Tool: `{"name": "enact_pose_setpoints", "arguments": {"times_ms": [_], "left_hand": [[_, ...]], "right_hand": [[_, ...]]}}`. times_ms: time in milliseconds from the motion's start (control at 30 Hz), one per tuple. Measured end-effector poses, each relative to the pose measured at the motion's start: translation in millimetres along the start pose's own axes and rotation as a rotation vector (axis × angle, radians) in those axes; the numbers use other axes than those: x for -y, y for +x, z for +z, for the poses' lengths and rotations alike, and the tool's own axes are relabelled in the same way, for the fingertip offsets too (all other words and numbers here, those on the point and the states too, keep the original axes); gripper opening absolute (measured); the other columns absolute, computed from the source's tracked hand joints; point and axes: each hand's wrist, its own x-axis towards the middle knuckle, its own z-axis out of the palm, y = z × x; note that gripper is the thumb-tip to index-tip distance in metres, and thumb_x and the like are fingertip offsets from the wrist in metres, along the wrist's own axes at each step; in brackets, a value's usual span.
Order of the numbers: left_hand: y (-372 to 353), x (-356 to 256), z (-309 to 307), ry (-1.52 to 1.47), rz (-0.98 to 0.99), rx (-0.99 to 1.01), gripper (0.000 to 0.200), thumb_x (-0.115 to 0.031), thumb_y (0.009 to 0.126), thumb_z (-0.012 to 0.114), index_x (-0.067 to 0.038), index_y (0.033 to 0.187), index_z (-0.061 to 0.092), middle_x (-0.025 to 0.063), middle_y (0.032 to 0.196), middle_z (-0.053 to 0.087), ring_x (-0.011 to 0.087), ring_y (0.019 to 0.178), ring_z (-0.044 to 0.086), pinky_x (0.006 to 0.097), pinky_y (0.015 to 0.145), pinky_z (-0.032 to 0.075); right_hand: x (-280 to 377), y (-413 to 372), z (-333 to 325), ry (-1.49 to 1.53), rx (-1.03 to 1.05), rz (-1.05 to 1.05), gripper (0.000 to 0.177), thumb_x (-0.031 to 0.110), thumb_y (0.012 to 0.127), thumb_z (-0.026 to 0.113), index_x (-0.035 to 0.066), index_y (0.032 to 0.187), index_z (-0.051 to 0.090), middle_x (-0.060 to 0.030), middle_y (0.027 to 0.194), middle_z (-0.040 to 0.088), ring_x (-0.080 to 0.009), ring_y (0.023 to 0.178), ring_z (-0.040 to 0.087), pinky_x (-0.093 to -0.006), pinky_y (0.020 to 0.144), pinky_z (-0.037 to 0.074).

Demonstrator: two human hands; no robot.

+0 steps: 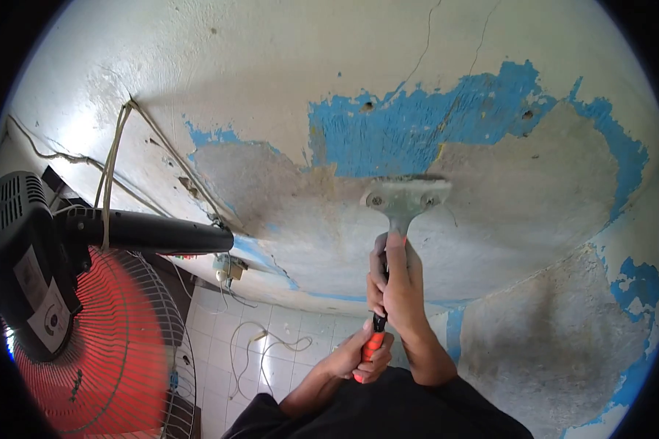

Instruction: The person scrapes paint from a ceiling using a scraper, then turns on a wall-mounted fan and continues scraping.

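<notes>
A long-handled scraper with a wide metal head and two screws has its blade edge at the lower border of a blue paint patch on the wall. My right hand is wrapped round the upper part of its handle, just below the head. Lower down, my left hand grips the orange and black end of the handle. Bare grey plaster shows below and beside the blue patch, with cream paint above it.
At the left stands a fan with red blades and a black motor. Cords hang from the wall near it. A cable lies on the white tiled floor. Cracks run through the upper wall.
</notes>
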Motion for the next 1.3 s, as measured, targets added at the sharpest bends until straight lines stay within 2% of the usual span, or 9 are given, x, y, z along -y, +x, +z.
{"name": "enact_pose_setpoints", "arguments": {"times_ms": [200, 333, 733, 867, 900, 1000, 1033, 1133, 1300], "left_hand": [[-4.5, 11.9, -5.5, -0.073, 0.011, -0.028, 0.063, -0.069, 0.094, 0.026, -0.011, 0.072, 0.037, -0.0034, 0.049, 0.028, 0.0065, 0.038, 0.024, 0.0222, 0.035, 0.025], [-4.4, -1.2, -0.1, 0.015, 0.053, -0.064, 0.063, -0.069, 0.094, 0.025, -0.011, 0.072, 0.037, -0.0035, 0.050, 0.027, 0.0066, 0.038, 0.024, 0.0220, 0.036, 0.025], [-13.3, -4.7, -4.2, 0.025, 0.087, -0.129, 0.064, -0.069, 0.094, 0.024, -0.011, 0.072, 0.037, -0.0041, 0.049, 0.027, 0.0064, 0.037, 0.024, 0.0216, 0.035, 0.024], [-23.4, 9.7, -20.9, -0.117, 0.017, -0.077, 0.064, -0.070, 0.094, 0.025, -0.011, 0.072, 0.037, -0.0042, 0.049, 0.027, 0.0062, 0.037, 0.023, 0.0213, 0.034, 0.023], [-22.2, -0.5, -15.0, -0.015, 0.074, -0.089, 0.064, -0.070, 0.094, 0.026, -0.011, 0.073, 0.037, -0.0046, 0.049, 0.027, 0.0060, 0.036, 0.023, 0.0216, 0.034, 0.023], [-18.8, -9.6, -20.6, -0.067, 0.066, 0.040, 0.064, -0.070, 0.094, 0.025, -0.011, 0.073, 0.038, -0.0046, 0.049, 0.027, 0.0061, 0.036, 0.023, 0.0216, 0.033, 0.023], [-19.2, -8.7, -16.5, -0.005, 0.073, -0.077, 0.064, -0.070, 0.094, 0.024, -0.011, 0.072, 0.037, -0.0046, 0.048, 0.027, 0.0063, 0.036, 0.024, 0.0217, 0.033, 0.023], [-29.9, 5.5, -20.5, -0.108, 0.026, -0.071, 0.065, -0.070, 0.094, 0.024, -0.011, 0.071, 0.037, -0.0042, 0.048, 0.027, 0.0065, 0.036, 0.025, 0.0216, 0.033, 0.024], [-22.5, -28.7, -11.9, 0.126, 0.129, -0.140, 0.070, -0.076, 0.089, 0.028, -0.010, 0.070, 0.040, -0.0046, 0.045, 0.029, 0.0055, 0.033, 0.025, 0.0218, 0.032, 0.026]], "right_hand": [[-19.8, -3.9, -8.0, 0.043, -0.012, 0.047, 0.040, 0.045, 0.103, 0.035, 0.009, 0.087, 0.041, 0.0024, 0.051, 0.031, -0.0076, 0.031, 0.028, -0.0241, 0.029, 0.022], [-2.9, 1.9, 2.4, 0.006, 0.027, -0.012, 0.039, 0.044, 0.103, 0.035, 0.008, 0.089, 0.041, 0.0025, 0.051, 0.030, -0.0076, 0.032, 0.028, -0.0240, 0.029, 0.023], [-11.6, 6.9, 8.2, 0.059, 0.085, 0.024, 0.038, 0.044, 0.103, 0.034, 0.009, 0.089, 0.040, 0.0019, 0.053, 0.031, -0.0077, 0.033, 0.028, -0.0240, 0.029, 0.023], [-36.9, 3.3, 4.1, 0.056, 0.066, 0.044, 0.039, 0.046, 0.103, 0.034, 0.010, 0.090, 0.041, 0.0020, 0.053, 0.031, -0.0076, 0.033, 0.028, -0.0241, 0.029, 0.024], [-28.1, 4.6, 9.3, 0.061, 0.072, 0.046, 0.038, 0.045, 0.103, 0.035, 0.009, 0.090, 0.040, 0.0022, 0.052, 0.031, -0.0074, 0.033, 0.028, -0.0238, 0.029, 0.024], [-16.7, 9.8, 17.5, 0.027, 0.080, -0.013, 0.038, 0.044, 0.103, 0.035, 0.009, 0.089, 0.039, 0.0024, 0.052, 0.031, -0.0070, 0.033, 0.028, -0.0235, 0.030, 0.024], [-19.4, 9.7, 17.2, 0.032, 0.071, 0.002, 0.038, 0.044, 0.103, 0.035, 0.009, 0.089, 0.039, 0.0025, 0.052, 0.031, -0.0071, 0.033, 0.028, -0.0236, 0.030, 0.024], [-37.6, 3.1, 11.4, 0.036, 0.053, 0.065, 0.039, 0.044, 0.103, 0.035, 0.008, 0.087, 0.039, 0.0026, 0.053, 0.031, -0.0072, 0.033, 0.028, -0.0238, 0.030, 0.024], [-14.9, 23.1, 25.9, 0.054, 0.157, -0.030, 0.040, 0.044, 0.103, 0.036, 0.008, 0.086, 0.040, 0.0024, 0.053, 0.032, -0.0072, 0.033, 0.029, -0.0239, 0.030, 0.024]]}}
